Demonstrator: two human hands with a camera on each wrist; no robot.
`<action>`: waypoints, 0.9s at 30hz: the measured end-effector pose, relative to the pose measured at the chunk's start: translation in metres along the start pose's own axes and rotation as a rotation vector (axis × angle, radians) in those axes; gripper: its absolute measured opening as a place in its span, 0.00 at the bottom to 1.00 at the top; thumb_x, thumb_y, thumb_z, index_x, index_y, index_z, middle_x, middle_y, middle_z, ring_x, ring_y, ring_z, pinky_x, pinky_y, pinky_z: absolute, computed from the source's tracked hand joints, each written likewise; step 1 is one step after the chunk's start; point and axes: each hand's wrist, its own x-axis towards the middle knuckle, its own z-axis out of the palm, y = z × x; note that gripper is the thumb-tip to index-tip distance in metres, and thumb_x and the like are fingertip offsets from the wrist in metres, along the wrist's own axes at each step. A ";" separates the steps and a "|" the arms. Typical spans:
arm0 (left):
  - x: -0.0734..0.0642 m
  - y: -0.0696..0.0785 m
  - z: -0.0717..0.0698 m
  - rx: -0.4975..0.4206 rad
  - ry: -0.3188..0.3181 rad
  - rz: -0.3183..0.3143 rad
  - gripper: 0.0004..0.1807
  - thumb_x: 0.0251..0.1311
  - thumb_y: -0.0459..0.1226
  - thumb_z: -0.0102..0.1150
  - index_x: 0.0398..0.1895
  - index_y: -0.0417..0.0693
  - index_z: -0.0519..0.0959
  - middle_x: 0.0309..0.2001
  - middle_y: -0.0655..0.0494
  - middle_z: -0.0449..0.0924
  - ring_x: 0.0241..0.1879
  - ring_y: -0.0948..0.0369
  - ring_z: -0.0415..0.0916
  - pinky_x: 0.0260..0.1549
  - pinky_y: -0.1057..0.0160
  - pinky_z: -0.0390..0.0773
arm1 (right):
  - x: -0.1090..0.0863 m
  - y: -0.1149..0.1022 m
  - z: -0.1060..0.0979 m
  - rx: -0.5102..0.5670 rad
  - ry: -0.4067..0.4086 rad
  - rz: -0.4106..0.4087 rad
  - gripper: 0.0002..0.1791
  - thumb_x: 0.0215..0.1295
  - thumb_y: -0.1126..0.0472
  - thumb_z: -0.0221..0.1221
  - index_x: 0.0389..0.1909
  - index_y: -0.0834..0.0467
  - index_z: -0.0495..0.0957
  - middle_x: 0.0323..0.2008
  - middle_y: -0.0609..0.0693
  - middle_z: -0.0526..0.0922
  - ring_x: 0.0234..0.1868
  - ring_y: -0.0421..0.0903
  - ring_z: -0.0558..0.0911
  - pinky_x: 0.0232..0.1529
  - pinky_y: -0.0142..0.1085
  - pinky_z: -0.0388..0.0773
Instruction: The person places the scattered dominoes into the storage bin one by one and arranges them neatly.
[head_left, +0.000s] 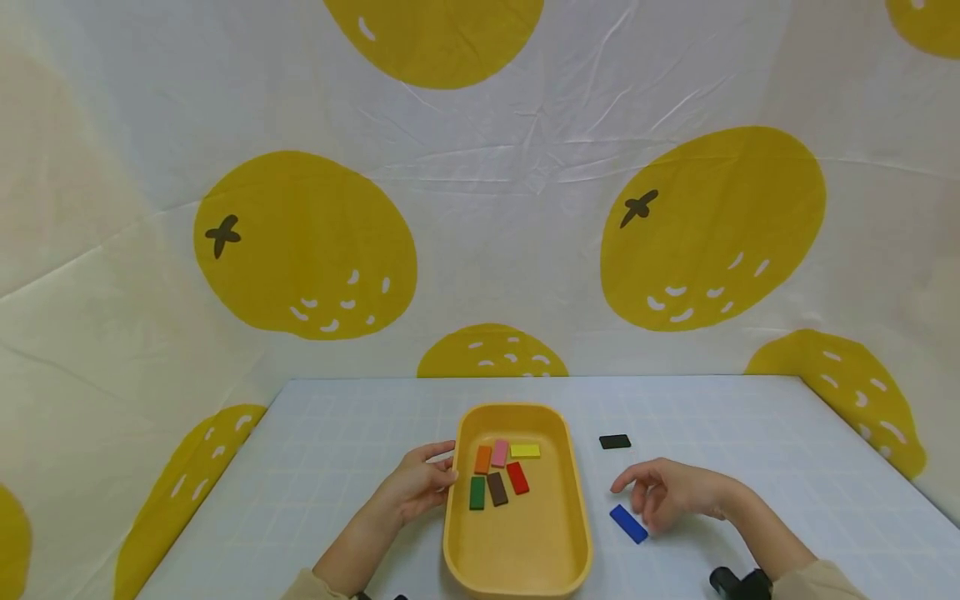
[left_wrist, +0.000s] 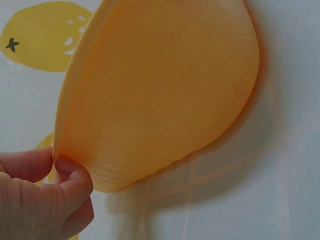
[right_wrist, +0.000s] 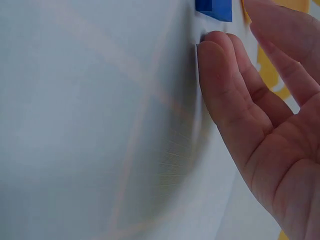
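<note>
My left hand [head_left: 422, 483] pinches the left rim of a yellow-orange tray [head_left: 517, 550]. In the left wrist view, thumb and curled fingers meet on the edge of the tray [left_wrist: 165, 90]. Inside the tray lie several flat blocks: orange [head_left: 483, 459], pink [head_left: 499, 453], yellow [head_left: 525, 451], red [head_left: 517, 477], brown [head_left: 497, 489] and green [head_left: 477, 492]. Right of the tray, a blue block [head_left: 628, 524] lies on the table. Over and beside it hovers my right hand [head_left: 678, 490], holding nothing, its fingers loosely bent. Only an end of the blue block [right_wrist: 215, 9] shows in the right wrist view.
A black block [head_left: 615, 442] lies on the pale gridded table [head_left: 360, 417], behind the right hand. A white curtain [head_left: 510, 225] with large yellow fruit prints hangs beyond the table's far edge and along its sides.
</note>
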 end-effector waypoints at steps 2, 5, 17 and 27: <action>0.001 0.000 0.000 -0.017 -0.009 -0.003 0.30 0.58 0.17 0.44 0.66 0.29 0.54 0.54 0.37 0.69 0.43 0.56 0.72 0.44 0.57 0.76 | 0.000 0.001 0.002 0.001 0.002 0.008 0.27 0.46 0.75 0.66 0.51 0.62 0.75 0.32 0.55 0.76 0.27 0.47 0.76 0.33 0.35 0.78; 0.004 0.000 0.001 -0.038 -0.009 -0.010 0.31 0.58 0.17 0.44 0.66 0.29 0.54 0.55 0.38 0.68 0.44 0.56 0.72 0.43 0.59 0.76 | 0.000 0.002 0.004 0.005 0.010 0.029 0.27 0.46 0.74 0.67 0.51 0.61 0.75 0.32 0.55 0.76 0.26 0.47 0.76 0.33 0.35 0.78; 0.012 -0.001 0.005 -0.092 0.001 -0.001 0.31 0.57 0.16 0.41 0.66 0.29 0.53 0.53 0.40 0.68 0.44 0.56 0.71 0.41 0.61 0.75 | 0.004 0.003 0.010 -0.099 0.012 -0.016 0.27 0.40 0.74 0.70 0.47 0.58 0.79 0.30 0.52 0.74 0.23 0.42 0.73 0.26 0.30 0.75; 0.011 -0.001 0.008 -0.079 0.025 0.011 0.31 0.57 0.15 0.41 0.66 0.28 0.53 0.52 0.40 0.68 0.45 0.55 0.71 0.46 0.54 0.74 | 0.007 0.002 0.017 -0.257 0.070 0.020 0.27 0.37 0.75 0.71 0.41 0.51 0.81 0.28 0.52 0.74 0.23 0.45 0.72 0.25 0.31 0.72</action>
